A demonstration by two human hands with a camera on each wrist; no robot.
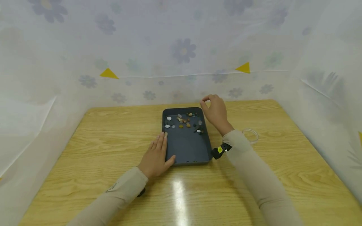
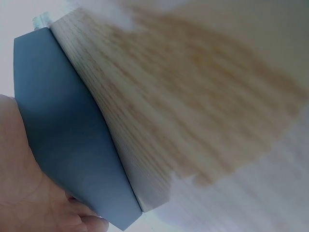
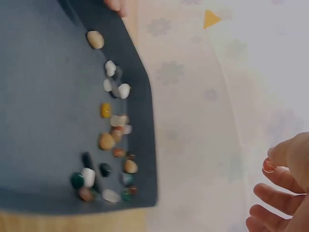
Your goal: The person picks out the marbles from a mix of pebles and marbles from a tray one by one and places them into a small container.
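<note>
A dark blue-grey tray lies on the table, with small polished stones spread over its far half. Among them are white stones, a yellow stone, brown ones and dark green ones. A lone tan stone lies near the left wall. My left hand rests along the tray's left side, fingers straight and thumb at the near rim. Raised beyond the far right corner, my right hand pinches a small reddish-orange stone between thumb and index finger; its other fingers are loosely bent.
A clear ring-shaped band lies on the wooden table right of the tray, beside the right forearm. White flowered sheeting stands behind the table and on both sides, with yellow triangles on it.
</note>
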